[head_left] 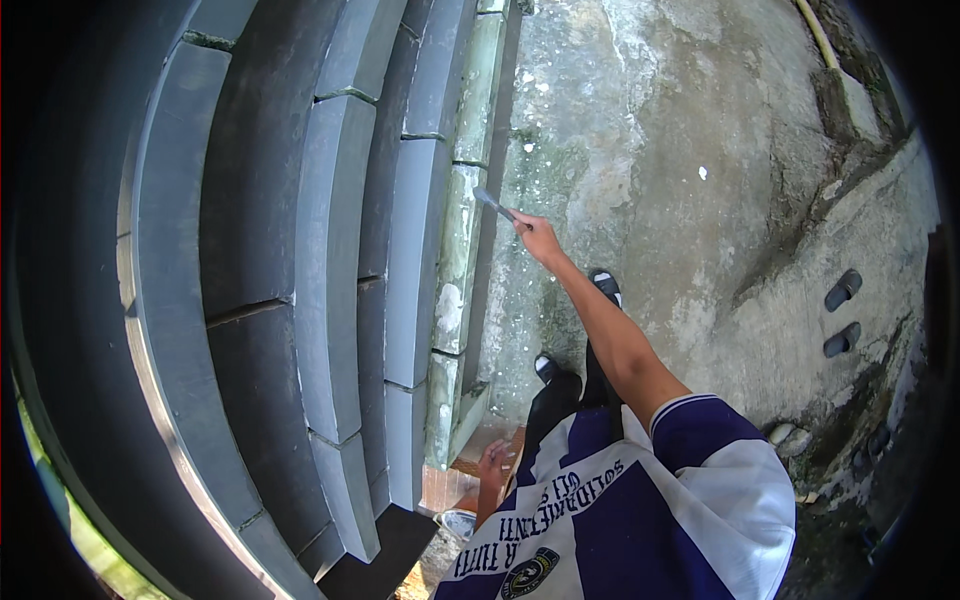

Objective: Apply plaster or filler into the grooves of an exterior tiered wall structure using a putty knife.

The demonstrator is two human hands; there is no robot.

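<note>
My right hand [538,240] is stretched forward, its fingers wrapped round the dark handle of a scraper [487,197]. The tool's flat grey-blue end meets the edge of a weathered pale green ledge [458,240], beside a bare whitish patch. More worn white patches mark the ledge nearer to me. My left hand [494,460] hangs low by my left side, close to the ledge's near end. Its fingers look loosely apart, and nothing shows in them.
Stepped grey blocks [330,270] rise on the left, with dark gaps between them. My sandalled feet [605,287] stand on a stained concrete floor [660,200] dotted with white flakes. A pair of dark slippers [843,290] lies at the right. Stones [790,438] sit nearby.
</note>
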